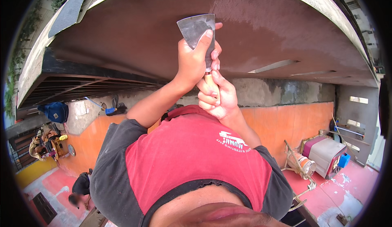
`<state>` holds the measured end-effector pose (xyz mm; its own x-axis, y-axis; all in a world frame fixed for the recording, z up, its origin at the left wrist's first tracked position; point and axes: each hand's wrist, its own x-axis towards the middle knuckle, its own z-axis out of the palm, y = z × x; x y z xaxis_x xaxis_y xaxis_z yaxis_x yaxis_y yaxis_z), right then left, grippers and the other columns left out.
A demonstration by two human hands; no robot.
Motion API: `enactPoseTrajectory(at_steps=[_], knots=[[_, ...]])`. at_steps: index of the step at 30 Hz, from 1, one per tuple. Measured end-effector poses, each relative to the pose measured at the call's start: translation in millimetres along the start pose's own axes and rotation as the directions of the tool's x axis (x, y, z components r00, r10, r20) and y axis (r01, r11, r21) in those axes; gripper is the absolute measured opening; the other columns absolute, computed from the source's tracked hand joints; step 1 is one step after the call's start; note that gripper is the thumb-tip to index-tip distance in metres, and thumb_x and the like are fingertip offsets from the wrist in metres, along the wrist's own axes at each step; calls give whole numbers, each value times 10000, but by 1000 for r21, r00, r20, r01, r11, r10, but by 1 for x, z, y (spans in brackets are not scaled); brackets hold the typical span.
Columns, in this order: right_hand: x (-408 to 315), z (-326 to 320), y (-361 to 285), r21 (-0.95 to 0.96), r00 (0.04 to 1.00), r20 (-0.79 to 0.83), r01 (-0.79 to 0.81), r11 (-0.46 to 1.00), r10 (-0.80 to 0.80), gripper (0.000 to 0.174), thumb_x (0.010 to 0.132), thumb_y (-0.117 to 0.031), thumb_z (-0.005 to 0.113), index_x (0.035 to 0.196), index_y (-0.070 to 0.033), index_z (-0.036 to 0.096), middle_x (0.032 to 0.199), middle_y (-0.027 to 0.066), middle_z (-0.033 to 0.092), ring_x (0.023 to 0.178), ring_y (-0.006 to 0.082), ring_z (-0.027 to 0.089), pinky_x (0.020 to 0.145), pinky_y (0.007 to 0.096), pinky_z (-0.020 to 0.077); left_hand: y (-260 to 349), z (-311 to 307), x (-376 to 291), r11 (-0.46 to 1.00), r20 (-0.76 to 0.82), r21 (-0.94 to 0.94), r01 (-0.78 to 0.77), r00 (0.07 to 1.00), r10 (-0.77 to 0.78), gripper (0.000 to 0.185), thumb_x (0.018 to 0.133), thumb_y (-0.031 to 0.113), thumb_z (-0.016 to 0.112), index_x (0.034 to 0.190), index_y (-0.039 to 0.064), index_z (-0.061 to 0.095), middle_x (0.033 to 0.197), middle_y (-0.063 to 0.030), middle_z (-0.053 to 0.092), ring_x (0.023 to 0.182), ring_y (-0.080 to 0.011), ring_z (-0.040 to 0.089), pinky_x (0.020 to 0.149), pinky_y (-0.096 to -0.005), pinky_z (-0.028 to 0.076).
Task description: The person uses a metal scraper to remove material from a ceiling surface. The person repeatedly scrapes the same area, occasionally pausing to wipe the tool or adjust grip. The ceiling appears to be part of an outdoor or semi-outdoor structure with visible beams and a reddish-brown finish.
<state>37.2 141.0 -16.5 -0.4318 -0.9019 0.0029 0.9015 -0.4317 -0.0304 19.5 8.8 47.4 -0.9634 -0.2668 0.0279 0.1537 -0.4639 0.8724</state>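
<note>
A broad putty knife with a flared steel blade [197, 23] and a light wooden handle [216, 88] is held in front of my chest, blade edge pointing up the view. My left hand [193, 58] grips the blade, its thumb across the near face and its fingers coming round the far side. Just below, my right hand [222, 97] is wrapped around the handle. Beyond the knife spreads a large reddish-brown surface [131, 28], with a lighter, rougher patch [260, 18] towards the right. From this view I cannot tell whether the blade touches that surface.
At left are a dark slatted frame [76, 84], a blue bag [55, 112] and a pile of belongings [49, 144]. Another person in dark clothes [82, 185] bends low behind left. At right, an orange-and-white drum [303, 164] and wooden poles lie near a grey-and-maroon box [324, 152].
</note>
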Motion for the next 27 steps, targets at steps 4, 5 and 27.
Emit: enactPoseTrajectory(at_steps=[4,5,27], knots=[[2,-12,-5,-37,1000,-10,20,999,-20,62,1092,-264,483,1154,-264,491,709,16,444,429,77,348,401,229,294,-10,-3,0,1000,-32,8,-7,999,7,434,1080,263,551,1359,-69,561,638,-32,538,484,-117,526,500,-287,485],[2,-18,-5,-45,1000,0,23,999,-23,58,1092,-263,485,1150,-262,489,708,16,443,430,76,348,401,228,293,-15,-6,-1,1000,-41,14,-6,999,7,434,1080,262,550,1360,-69,562,638,-32,538,484,-116,525,501,-287,484],[16,-6,-2,-69,996,86,39,997,-33,114,1100,-317,466,1209,-318,502,727,12,445,445,69,353,423,231,297,4,-8,8,994,36,86,-62,998,59,408,1074,247,568,1329,-70,601,641,-33,560,500,-104,538,506,-278,479]])
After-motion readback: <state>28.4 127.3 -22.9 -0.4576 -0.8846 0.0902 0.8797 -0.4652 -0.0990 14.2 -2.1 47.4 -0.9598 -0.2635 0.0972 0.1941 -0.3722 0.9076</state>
